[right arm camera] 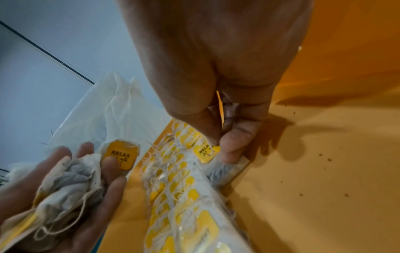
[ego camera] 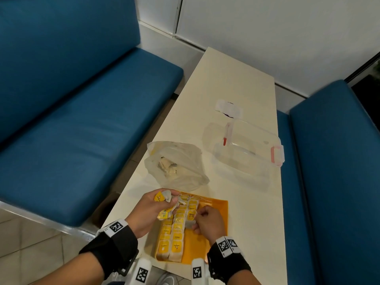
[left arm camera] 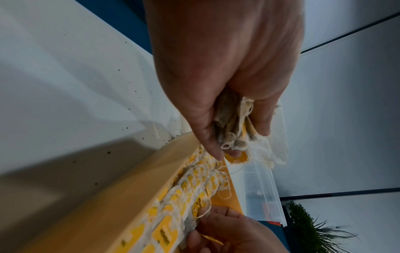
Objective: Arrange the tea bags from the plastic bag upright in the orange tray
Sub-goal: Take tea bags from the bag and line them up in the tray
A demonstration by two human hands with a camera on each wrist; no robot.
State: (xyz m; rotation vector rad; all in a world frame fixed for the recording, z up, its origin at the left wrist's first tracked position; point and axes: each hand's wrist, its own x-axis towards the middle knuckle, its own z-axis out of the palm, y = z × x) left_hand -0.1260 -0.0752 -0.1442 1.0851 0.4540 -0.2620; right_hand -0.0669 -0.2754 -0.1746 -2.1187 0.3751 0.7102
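Two hands work over an orange tray (ego camera: 216,212) at the near end of a cream table (ego camera: 236,89): the right hand (ego camera: 208,224) pinches a single tea bag (right arm camera: 225,168) between thumb and curled fingers, setting it at the end of a third row, its yellow tag reading "RELAX" turned upward, while the left hand (ego camera: 153,210), held just beside it over the tray's far left corner, clutches a loose bunch of tea bags (right arm camera: 65,181) in curled fingers. The bags in that bunch are crumpled off-white paper pouches with dark tea showing through, trailing pale strings, and one yellow tag among them also reads "RELAX"; another, seen from the head view, shows the letters "TEA". Directly beside the right hand's pinch, rows of tea bags (ego camera: 171,237) stand upright and packed close along the tray's left side, their yellow tags facing up; the print on most is too small to read. Dark specks of tea dust lie on the bare tray floor to the right of the grip. Beyond the left hand, a crumpled translucent plastic bag (ego camera: 176,163) lies open on the table with a few more pale bags inside. Farther off to the right sits a clear plastic container (ego camera: 248,149) with pink-red latches, and blue padded benches (ego camera: 72,120) flank the table.
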